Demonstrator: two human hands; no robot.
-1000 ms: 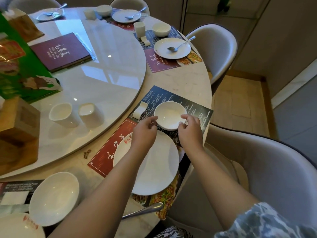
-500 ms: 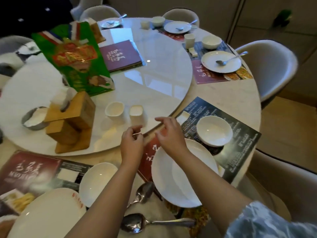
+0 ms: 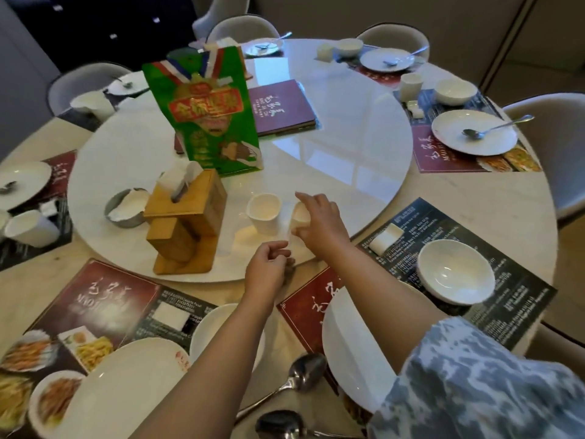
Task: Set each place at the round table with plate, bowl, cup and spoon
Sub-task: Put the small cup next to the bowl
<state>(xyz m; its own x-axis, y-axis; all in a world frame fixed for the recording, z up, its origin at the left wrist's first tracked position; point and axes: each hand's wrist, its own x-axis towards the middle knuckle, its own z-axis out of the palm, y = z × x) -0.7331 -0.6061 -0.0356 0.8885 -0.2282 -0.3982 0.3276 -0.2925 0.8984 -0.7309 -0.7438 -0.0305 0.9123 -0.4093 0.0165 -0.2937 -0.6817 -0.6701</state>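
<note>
White cup (image 3: 300, 218) upright on turntable, second cup (image 3: 264, 213) just beside

Your two forearms are bare from wrist to elbow, and neither your left hand (image 3: 267, 264) nor your right hand (image 3: 319, 221) carries a ring, watch or glove. Nearest the plate (image 3: 348, 350), your right arm wears a short sleeve (image 3: 474, 384) of loose fabric, mottled grey-blue and white in a blotchy pattern.
</note>
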